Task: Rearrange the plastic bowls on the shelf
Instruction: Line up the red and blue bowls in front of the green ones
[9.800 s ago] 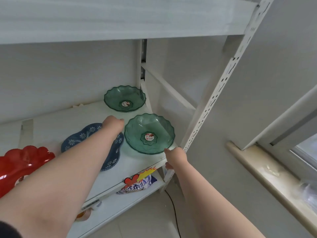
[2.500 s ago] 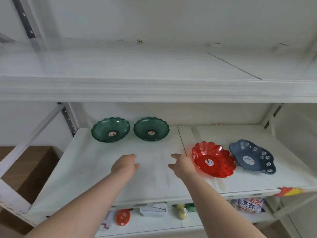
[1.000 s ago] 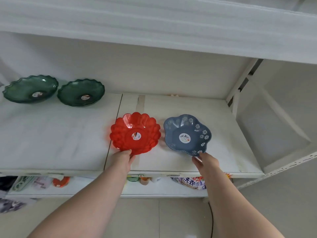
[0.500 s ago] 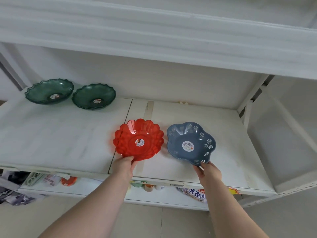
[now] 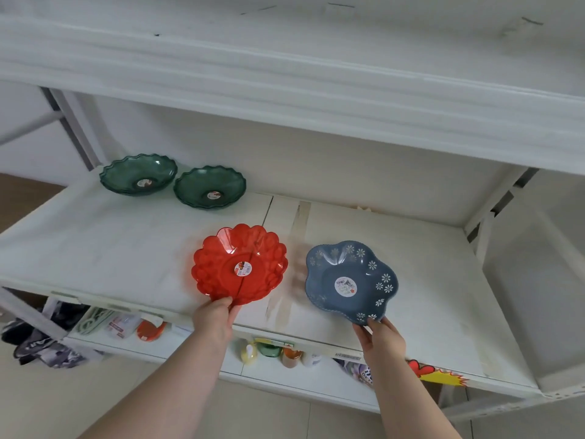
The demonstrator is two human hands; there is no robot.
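A red scalloped plastic bowl (image 5: 239, 264) is tilted up off the white shelf (image 5: 110, 248), with my left hand (image 5: 215, 315) pinching its near rim. To its right a blue flower-patterned bowl (image 5: 349, 282) is also lifted at an angle, and my right hand (image 5: 378, 335) grips its near edge. Two dark green scalloped bowls stand side by side at the back left of the shelf, one (image 5: 138, 174) further left, the other (image 5: 210, 186) beside it.
An upper shelf board (image 5: 285, 74) overhangs the bowls. The lower shelf (image 5: 285, 375) holds small bottles, packets and an orange lid. A metal upright (image 5: 493, 201) closes off the right side. Dark cloth (image 5: 38, 343) lies at the lower left.
Both bowls have been raised and tipped from the shelf surface, and moved slightly toward the left. My view has shifted leftward, showing more of the green bowls and the left frame.
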